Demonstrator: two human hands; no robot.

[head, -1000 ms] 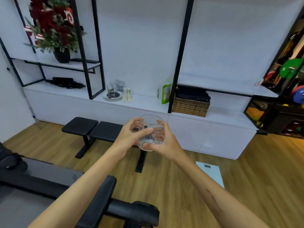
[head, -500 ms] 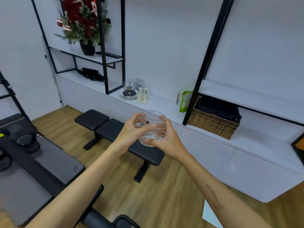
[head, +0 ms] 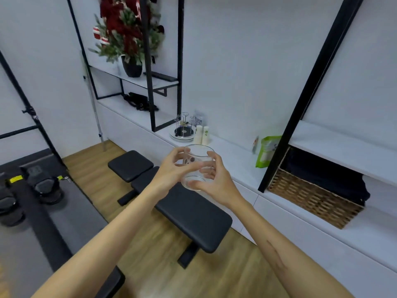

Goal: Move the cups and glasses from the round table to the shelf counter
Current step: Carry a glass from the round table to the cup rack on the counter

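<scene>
1. Since the earlier frame you have come closer to the shelf counter (head: 234,155), and the view has turned to the left; the wicker basket (head: 315,201) now sits far at the right, and the black bench (head: 171,194) lies directly under your arms.
2. At the far left, on the upper shelf, stands a potted red and green plant (head: 126,37); it plays no part in the task.
3. Your left hand (head: 171,171) grips the glass (head: 198,166) from its left side, with the thumb across the front of it.
4. The glass is clear, upright and carried in the air in front of you, above the bench, not yet over the worktop. It bears some small dark marks, but I cannot read them.
5. Your right hand (head: 214,179) holds the same glass from the right, with fingers curled around the base. Both hands are together on it.
6. I judge the carrying step is near its end; the free worktop beside the small stand (head: 183,130) and two white bottles (head: 202,134) looks a suitable place.
7. The green pouch (head: 266,151) has printing, too blurred to read.
</scene>
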